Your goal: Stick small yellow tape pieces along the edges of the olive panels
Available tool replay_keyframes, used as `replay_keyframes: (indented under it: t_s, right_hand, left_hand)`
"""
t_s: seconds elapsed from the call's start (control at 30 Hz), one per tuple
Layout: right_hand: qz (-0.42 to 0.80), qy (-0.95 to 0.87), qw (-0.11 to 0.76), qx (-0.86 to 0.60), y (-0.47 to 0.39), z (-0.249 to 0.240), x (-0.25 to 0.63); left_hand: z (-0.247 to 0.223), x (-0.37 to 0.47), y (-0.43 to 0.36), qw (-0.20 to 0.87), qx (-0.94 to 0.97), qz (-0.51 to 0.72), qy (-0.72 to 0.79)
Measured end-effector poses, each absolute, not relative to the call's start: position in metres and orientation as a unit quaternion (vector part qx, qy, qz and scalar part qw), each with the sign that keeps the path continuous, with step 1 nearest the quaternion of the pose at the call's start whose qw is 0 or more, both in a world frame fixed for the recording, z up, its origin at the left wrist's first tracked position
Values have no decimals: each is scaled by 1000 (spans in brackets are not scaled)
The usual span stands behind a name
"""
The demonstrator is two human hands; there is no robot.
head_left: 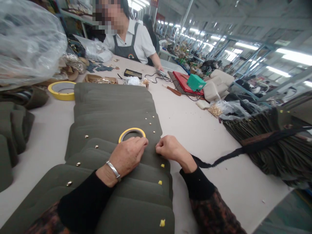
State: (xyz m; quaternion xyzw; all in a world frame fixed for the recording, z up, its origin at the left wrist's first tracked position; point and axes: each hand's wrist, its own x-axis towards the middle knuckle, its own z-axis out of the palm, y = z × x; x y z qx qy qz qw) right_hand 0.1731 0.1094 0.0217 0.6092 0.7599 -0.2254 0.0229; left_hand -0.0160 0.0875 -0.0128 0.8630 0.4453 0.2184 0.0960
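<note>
My left hand [129, 154], with a silver bracelet at the wrist, is closed on a thin roll of yellow tape [132, 130]. It rests over overlapping dark olive fabric pieces [114, 107]. A short gap to the right, my right hand [169, 148] is closed in a pinch near the right edge of the pieces; whatever its fingertips hold is hidden. Gold metal studs [97, 147] dot the pieces on the left, and smaller ones sit near the right edge. Several small yellow tape bits [160, 182] stick along the right edge, closer to me.
A wider yellow tape roll [62, 91] lies at the left, by a box of gold hardware [101, 79]. Across the table, a person [136, 42] sits working. A brown-handled tool [172, 90] and green box [196, 83] lie beyond. Bundled olive pieces [265, 139] stand right, with a black strip [226, 159].
</note>
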Motion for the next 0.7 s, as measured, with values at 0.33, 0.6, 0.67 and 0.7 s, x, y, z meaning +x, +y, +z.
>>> replay_keyframes:
  t_s: [0.33,0.6,0.67,0.7]
  right_hand:
    - [-238,759,-338,503,84,8,184]
    - [-135,838,-388,360,83,1,173]
    - [-118,849,-375,353,83,0,172]
    - [-110,853,-369,353,84,-1,172]
  left_hand:
    - [-8,-18,85,95,842,308,432]
    - [-13,-14,83,94,850,270,443]
    - [-14,-13,82,72,854,268,440]
    - [-15,-13,82,61,855,268,441]
